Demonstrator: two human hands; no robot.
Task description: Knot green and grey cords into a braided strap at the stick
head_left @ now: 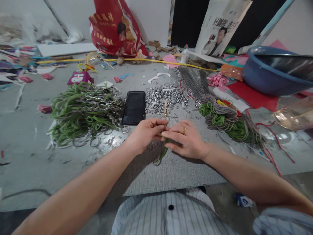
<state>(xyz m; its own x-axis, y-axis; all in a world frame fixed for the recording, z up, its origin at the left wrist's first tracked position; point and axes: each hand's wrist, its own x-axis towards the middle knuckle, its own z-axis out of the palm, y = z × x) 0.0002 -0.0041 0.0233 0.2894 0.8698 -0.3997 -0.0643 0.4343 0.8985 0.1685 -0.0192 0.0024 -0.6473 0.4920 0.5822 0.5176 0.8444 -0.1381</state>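
Note:
My left hand and my right hand meet over the middle of the grey table, fingertips pinched together on a short green and grey cord that hangs down toward me. A gold ring sits on my right hand. Just beyond the hands lies a small wooden stick at the edge of a heap of metal nuts. A black phone lies face up left of the nuts.
A big pile of green cords with metal key rings fills the left. A bundle of grey and green cords lies right. A blue basin, a red bag and paper scraps crowd the back.

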